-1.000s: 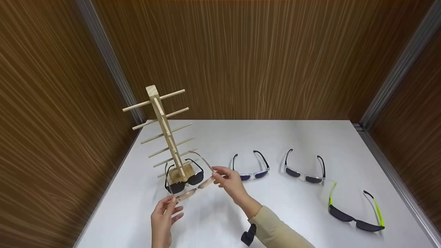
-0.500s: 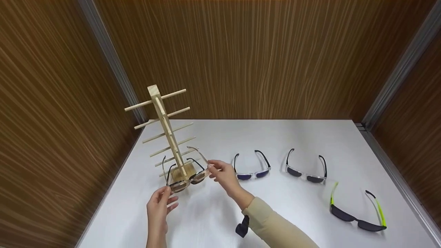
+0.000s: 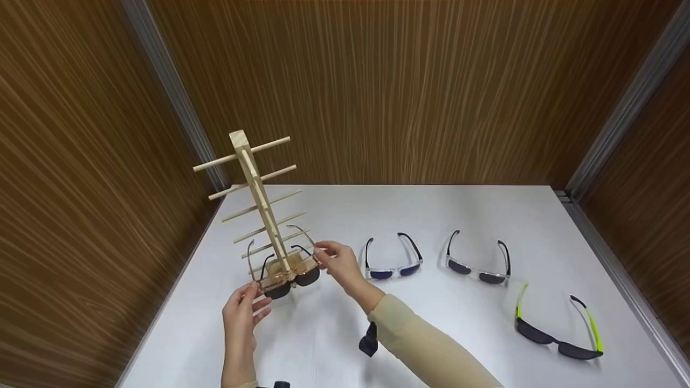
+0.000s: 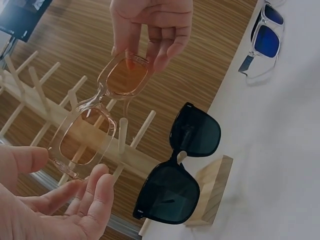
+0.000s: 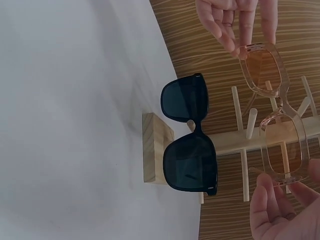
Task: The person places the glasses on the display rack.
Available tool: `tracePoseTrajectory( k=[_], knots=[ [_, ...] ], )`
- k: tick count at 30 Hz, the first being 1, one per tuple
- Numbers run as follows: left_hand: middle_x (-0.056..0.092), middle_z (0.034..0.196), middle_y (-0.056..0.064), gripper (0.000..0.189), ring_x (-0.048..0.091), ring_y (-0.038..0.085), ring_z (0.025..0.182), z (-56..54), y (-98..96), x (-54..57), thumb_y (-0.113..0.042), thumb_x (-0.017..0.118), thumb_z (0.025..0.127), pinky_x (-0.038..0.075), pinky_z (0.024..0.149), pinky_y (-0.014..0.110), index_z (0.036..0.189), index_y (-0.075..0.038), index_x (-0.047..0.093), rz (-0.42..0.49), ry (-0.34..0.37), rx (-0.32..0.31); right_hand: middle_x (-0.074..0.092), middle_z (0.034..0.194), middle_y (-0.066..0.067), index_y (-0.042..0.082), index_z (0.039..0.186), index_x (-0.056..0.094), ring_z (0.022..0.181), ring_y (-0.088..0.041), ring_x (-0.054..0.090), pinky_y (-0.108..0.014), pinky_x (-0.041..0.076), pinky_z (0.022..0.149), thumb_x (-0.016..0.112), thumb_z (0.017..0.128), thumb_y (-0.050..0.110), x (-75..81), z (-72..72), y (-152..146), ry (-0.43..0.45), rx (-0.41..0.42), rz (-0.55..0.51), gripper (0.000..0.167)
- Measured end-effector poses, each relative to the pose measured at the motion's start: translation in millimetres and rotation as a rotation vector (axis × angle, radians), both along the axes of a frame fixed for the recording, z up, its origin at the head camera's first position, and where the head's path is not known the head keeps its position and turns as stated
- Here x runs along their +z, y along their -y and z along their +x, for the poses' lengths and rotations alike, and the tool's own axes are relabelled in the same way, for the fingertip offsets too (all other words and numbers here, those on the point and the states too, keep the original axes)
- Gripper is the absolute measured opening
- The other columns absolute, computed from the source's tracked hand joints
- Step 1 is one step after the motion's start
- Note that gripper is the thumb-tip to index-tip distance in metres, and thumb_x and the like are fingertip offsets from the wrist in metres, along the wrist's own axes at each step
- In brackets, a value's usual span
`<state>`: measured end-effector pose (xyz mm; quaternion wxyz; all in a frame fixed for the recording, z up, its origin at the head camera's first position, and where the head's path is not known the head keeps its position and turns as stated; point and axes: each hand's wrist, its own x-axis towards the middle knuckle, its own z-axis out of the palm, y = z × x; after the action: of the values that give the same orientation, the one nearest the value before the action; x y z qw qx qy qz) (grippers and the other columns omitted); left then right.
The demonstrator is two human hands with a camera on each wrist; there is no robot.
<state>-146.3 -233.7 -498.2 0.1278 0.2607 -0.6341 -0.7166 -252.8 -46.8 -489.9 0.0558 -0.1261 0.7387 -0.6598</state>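
Observation:
My left hand [image 3: 240, 310] and right hand [image 3: 342, 268] hold a pair of sunglasses with a clear, peach-tinted frame [image 4: 102, 97], one at each end of its front. Thumb and fingers pinch the outer corners, and both temples stretch back past the sides of a wooden peg stand [image 3: 262, 202]. In both wrist views the orange lenses [image 5: 282, 142] overlap the stand's pegs. Just below hangs a pair of black sunglasses [image 4: 170, 192] on the lowest part of the stand, its bridge over a short peg [image 5: 191, 125].
Two clear-framed sunglasses, one with blue lenses [image 3: 381, 275] and one with dark lenses [image 3: 491, 278], lie unfolded on the white table [image 3: 431, 334]. Farther right lie black sunglasses with neon-yellow temples [image 3: 577, 352]. Wood-grain panels [image 3: 377, 97] enclose the back and sides.
Both hands have carried the peach-tinted sunglasses up and left, closer to the stand. Their front has shifted from in front of the black pair to slightly above it.

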Motion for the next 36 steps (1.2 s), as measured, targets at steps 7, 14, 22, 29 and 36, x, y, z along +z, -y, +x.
tracePoseTrajectory(
  k=[7,14,22,29,36],
  knots=[
    [0.051,0.114,0.02,0.044,0.065,0.025,0.087,-7.9,4.4,-1.4,-0.032,0.052,0.096,0.054,0.072,0.032,0.124,0.001,0.049,-0.022,-0.009,-0.008,0.066,0.087,-0.01,-0.001,0.114,0.062,0.072,-0.027,0.066,-0.024,0.047,0.053,0.058,0.091,0.019,-2.8,-8.3,6.1,0.024,0.001,0.018,0.031],
    [0.05,0.116,0.023,0.043,0.065,0.022,0.084,-16.5,6.2,-6.8,-0.03,0.05,0.097,0.054,0.073,0.034,0.125,0.002,0.047,0.01,-0.02,-0.009,0.066,0.087,-0.01,-0.002,0.117,0.061,0.07,-0.028,0.064,-0.022,0.044,0.051,0.06,0.091,0.018,-5.3,-16.9,9.5,0.031,0.012,0.052,0.033],
    [0.052,0.113,0.022,0.048,0.065,0.022,0.082,-20.7,9.1,-13.6,-0.031,0.05,0.096,0.054,0.072,0.033,0.128,0.004,0.045,0.037,-0.013,-0.003,0.064,0.094,-0.011,0.0,0.122,0.058,0.079,-0.037,0.063,-0.027,0.048,0.056,0.061,0.09,0.021,-10.5,-20.9,10.8,0.059,0.063,0.084,0.038],
    [0.052,0.113,0.022,0.049,0.065,0.021,0.08,-21.8,8.9,-15.8,-0.032,0.049,0.097,0.054,0.072,0.034,0.13,0.004,0.043,0.045,-0.009,-0.016,0.065,0.098,-0.013,0.0,0.124,0.056,0.083,-0.039,0.063,-0.036,0.052,0.063,0.06,0.091,0.02,-14.4,-23.1,7.3,0.125,0.1,0.068,0.039],
    [0.051,0.114,0.021,0.051,0.064,0.021,0.082,-22.3,11.1,-17.7,-0.035,0.048,0.097,0.054,0.072,0.032,0.132,0.002,0.042,0.029,0.004,-0.036,0.067,0.098,-0.012,0.001,0.12,0.059,0.087,-0.039,0.064,-0.032,0.052,0.062,0.06,0.091,0.021,-16.6,-24.1,5.4,0.172,0.091,0.047,0.035]
  ],
)
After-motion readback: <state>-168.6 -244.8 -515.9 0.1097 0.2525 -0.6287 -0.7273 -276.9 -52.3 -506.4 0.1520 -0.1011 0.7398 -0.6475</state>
